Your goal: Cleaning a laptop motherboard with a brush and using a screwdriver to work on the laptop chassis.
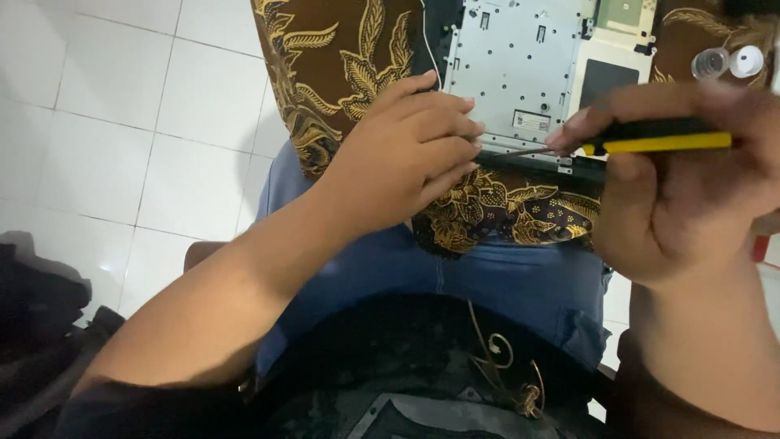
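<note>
The right hand [691,195] grips a yellow-handled screwdriver [650,143] lying level, its tip pointing left toward the near edge of the metal panel [512,65]. The left hand [406,154], fingers curled, rests on that edge, just beside the tip.

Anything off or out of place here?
Mildly odd: the opened device's metal chassis lies on a brown-and-gold patterned cloth over the lap, not a bench. A small clear vial and white cap sit loose at the cloth's edge. No visible damage.
</note>
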